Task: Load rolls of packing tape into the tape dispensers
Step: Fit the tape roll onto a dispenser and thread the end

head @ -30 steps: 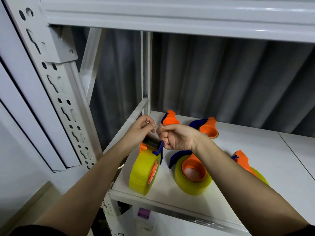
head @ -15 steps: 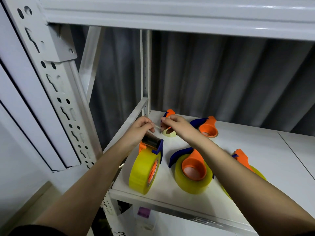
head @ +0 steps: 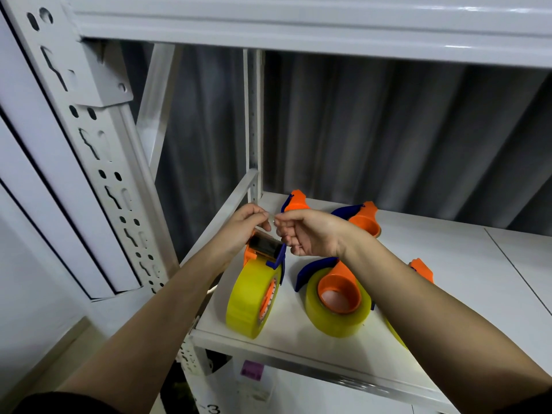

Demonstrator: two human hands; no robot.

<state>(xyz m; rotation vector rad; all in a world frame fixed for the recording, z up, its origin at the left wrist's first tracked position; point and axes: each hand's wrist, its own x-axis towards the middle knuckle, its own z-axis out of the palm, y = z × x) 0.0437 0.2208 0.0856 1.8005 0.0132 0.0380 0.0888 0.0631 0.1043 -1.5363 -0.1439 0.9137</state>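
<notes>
Tape from the upright roll (head: 251, 297) is being threaded through its dispenser (head: 266, 248), judging by where the two hands are meeting just above the cutter end. The left hand's fingers (head: 259, 218) are curling narrowly, thumb and forefinger seeming to pinch a thin clear strip of tape that is barely showing between the hands; the right hand's fingers (head: 283, 222) are curling in the same way and appear to be pinching the other end of that strip, though it is too faint to be sure. The left hand (head: 239, 231) is hanging over the back of the dispenser, its forearm coming in from the lower left; the right hand (head: 310, 233) is reaching across from the lower right with its wrist bent and knuckles toward the camera. This roll is standing on edge near the front left of the shelf (head: 448, 264), already seated on the orange hub. Just beside it a second loaded dispenser (head: 337, 300) is lying flat, and a third (head: 421, 268) is showing partly behind the right forearm. At the back two empty dispensers (head: 295, 201) (head: 366, 218) are waiting, so the job looks somewhat over half done.
</notes>
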